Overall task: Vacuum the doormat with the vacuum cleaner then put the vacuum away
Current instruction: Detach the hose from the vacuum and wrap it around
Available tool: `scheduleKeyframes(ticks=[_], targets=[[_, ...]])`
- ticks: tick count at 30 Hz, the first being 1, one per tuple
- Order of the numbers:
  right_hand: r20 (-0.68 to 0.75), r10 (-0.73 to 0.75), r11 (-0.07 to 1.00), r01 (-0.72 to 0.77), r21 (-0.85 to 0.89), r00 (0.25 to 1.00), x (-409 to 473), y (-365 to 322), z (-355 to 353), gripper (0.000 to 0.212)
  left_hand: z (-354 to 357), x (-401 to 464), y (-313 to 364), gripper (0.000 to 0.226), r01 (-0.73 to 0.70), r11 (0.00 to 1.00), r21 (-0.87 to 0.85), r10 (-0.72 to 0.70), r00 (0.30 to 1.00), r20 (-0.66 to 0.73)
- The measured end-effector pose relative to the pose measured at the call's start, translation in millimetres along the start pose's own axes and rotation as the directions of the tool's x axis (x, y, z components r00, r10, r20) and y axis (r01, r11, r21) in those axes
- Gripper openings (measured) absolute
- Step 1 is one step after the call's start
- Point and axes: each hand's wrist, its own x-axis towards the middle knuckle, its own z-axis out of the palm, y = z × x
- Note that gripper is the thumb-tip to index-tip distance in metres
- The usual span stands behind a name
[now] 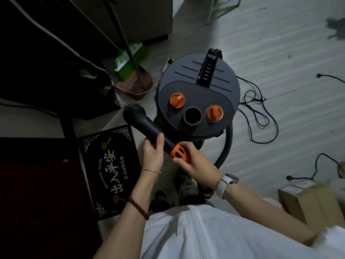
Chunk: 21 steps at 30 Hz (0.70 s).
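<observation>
A dark grey vacuum cleaner (pixel 197 94) is topped by two orange knobs (pixel 177 100); the black nozzle (pixel 143 126) is joined to an orange collar (pixel 180 153); the near-left doormat (pixel 110 165) is patterned black with gold characters and scrollwork.

Both arms reach forward and down from the body, bare to the elbows, forearms drawing together toward the middle. The left hand (pixel 153 154) is turned palm inward, thumb up along the top and fingers curled round the black nozzle tube (pixel 149 130). The right hand (pixel 194 161) sits just beside it, fingers wrapped over the orange collar (pixel 177 152) at the tube's near end. The left wrist carries a thin chain and, farther back, a beaded band; the right carries a pale watch.
</observation>
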Motion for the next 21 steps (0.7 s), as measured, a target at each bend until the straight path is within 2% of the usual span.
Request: scheduleKeyframes(ticks=[4, 9, 12, 15, 18, 21], targets=[[-0.256, 0.084, 0.994, -0.063, 0.088, 0.963, 5, 26, -27, 0.031, 17, 19, 14, 0.036, -0.062, 0.995, 0.074, 0.062, 0.998, -0.006], [-0.569, 0.222, 0.975, -0.189, 0.116, 0.792, 38, 48, -59, 0.028, 27, 48, 26, 0.034, -0.176, 0.972, 0.158, 0.162, 0.982, 0.098], [-0.612, 0.294, 0.94, -0.339, 0.045, 0.734, 64, 54, -70, 0.031, 33, 66, 30, 0.032, -0.23, 0.959, 0.163, 0.204, 0.965, 0.163], [-0.601, 0.331, 0.866, -0.487, -0.112, 0.727, 80, 56, -72, 0.037, 33, 80, 28, 0.028, -0.282, 0.932, 0.229, 0.226, 0.943, 0.244], [-0.64, 0.273, 0.797, -0.541, -0.268, 0.718, 88, 54, -71, 0.04, 33, 89, 26, 0.035, -0.322, 0.908, 0.267, 0.246, 0.927, 0.281], [-0.667, 0.164, 0.765, -0.521, -0.38, 0.727, 91, 56, -69, 0.039, 34, 95, 30, 0.027, -0.34, 0.899, 0.277, 0.258, 0.921, 0.292]])
